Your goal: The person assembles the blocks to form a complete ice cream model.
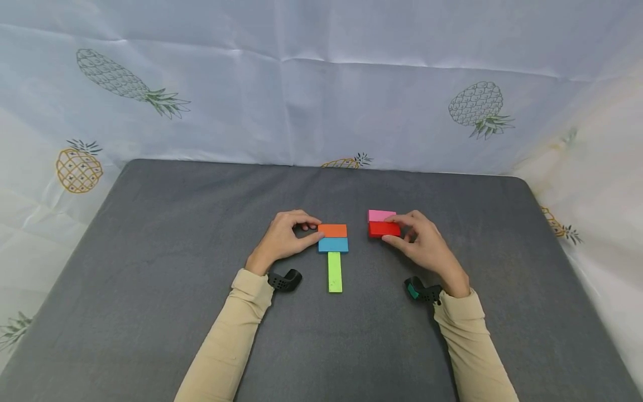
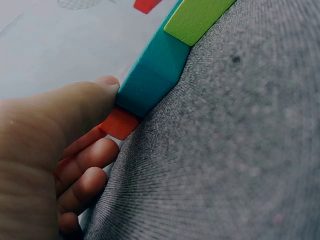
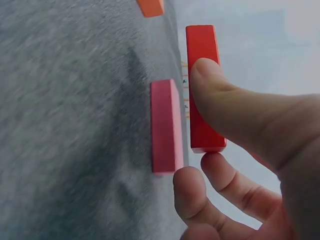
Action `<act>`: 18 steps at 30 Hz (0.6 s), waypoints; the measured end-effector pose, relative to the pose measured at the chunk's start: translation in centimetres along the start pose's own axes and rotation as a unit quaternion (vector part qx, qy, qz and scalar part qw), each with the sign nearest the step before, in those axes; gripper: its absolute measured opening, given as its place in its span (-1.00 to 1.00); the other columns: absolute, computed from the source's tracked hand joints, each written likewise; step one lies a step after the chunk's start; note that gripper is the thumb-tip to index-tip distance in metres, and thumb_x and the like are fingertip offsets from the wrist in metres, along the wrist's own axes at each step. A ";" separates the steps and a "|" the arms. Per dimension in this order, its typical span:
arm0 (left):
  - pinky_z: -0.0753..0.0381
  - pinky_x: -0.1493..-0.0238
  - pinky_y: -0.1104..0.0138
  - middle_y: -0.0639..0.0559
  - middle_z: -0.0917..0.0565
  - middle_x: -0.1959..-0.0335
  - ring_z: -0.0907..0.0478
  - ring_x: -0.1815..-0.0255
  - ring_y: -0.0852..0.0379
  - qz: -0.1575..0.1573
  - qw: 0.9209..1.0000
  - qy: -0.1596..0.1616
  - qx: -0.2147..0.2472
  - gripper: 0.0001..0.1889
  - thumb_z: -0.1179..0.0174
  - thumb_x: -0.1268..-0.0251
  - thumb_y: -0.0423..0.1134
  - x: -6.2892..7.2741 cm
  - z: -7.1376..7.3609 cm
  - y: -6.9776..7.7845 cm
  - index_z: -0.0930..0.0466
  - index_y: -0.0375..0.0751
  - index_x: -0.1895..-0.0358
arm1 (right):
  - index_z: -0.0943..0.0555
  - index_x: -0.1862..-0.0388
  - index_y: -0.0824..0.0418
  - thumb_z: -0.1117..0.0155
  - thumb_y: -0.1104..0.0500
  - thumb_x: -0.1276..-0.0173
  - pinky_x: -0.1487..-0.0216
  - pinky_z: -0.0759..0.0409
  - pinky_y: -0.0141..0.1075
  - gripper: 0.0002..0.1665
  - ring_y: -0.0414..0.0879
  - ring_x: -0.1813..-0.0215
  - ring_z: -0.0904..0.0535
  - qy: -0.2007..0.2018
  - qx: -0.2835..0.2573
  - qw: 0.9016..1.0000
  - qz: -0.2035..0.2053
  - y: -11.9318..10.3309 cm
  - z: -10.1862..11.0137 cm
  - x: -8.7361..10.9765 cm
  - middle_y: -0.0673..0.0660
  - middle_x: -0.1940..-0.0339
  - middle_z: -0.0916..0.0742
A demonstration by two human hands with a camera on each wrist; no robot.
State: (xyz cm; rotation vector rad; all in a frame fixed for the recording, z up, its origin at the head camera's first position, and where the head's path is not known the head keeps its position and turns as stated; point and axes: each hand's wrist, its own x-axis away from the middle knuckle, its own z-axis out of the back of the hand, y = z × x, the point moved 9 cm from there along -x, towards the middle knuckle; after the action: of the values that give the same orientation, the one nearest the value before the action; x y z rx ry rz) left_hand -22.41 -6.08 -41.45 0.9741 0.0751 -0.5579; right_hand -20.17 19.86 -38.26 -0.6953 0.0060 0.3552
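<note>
The left hand (image 1: 285,234) gripped the orange block (image 1: 334,230) by its end, touching the blue block (image 1: 334,245). Apart from it, the right hand (image 1: 426,243) pinched the red block (image 1: 383,229), raised near the pink block (image 1: 380,215).

Head view is evenly lit; wrist views are dimmer; grey cloth (image 3: 65,75) blurs there.
</note>
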 end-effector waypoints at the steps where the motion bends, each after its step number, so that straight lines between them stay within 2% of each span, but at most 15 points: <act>1: -0.60 0.15 0.31 -0.05 -0.76 0.29 -0.59 0.28 0.12 -0.002 1.000 0.001 0.000 -0.76 -0.47 -0.22 -0.20 0.0 0.0 0.0 -0.82 -0.21 0.10 | -0.68 -0.15 0.33 -0.52 0.26 -0.27 0.33 -0.50 -0.38 -0.53 -0.10 0.38 -0.52 0.001 0.003 1.000 -0.002 -0.1 0.0 -0.2 0.27 0.18 -0.62; 6: -0.60 0.14 0.31 -0.04 -0.75 0.30 -0.59 0.28 0.12 -0.003 1.000 0.003 -0.002 -0.76 -0.47 -0.22 -0.20 0.0 0.0 0.0 -0.82 -0.21 0.10 | -0.66 -0.20 0.33 -0.51 0.25 -0.28 0.33 -0.49 -0.35 -0.50 -0.07 0.38 -0.52 0.006 0.012 1.000 -0.014 -0.5 0.0 -1.0 0.27 0.18 -0.60; 12: -0.61 0.13 0.30 -0.04 -0.75 0.30 -0.59 0.28 0.12 -0.002 1.000 0.003 -0.002 -0.76 -0.49 -0.20 -0.19 0.0 0.1 0.0 -0.82 -0.20 0.10 | -0.69 -0.17 0.27 -0.50 0.22 -0.30 0.29 -0.50 -0.29 -0.55 -0.02 0.37 -0.52 0.014 0.010 1.000 -0.022 -1.2 -0.1 -1.9 0.26 0.17 -0.60; 18: -0.61 0.14 0.31 -0.03 -0.75 0.30 -0.59 0.28 0.13 0.000 1.000 0.003 -0.001 -0.76 -0.48 -0.21 -0.19 0.0 0.1 -0.1 -0.82 -0.20 0.10 | -0.69 -0.17 0.26 -0.49 0.20 -0.32 0.33 -0.42 -0.27 -0.55 0.03 0.37 -0.49 0.029 0.007 0.999 -0.038 -1.6 -0.2 -2.8 0.28 0.17 -0.60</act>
State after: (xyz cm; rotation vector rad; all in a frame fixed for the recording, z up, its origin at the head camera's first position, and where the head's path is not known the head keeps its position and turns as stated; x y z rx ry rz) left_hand -22.45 -6.19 -41.44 0.9744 0.0806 -0.5556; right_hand -22.32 17.76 -37.05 -0.6907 0.0368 0.2621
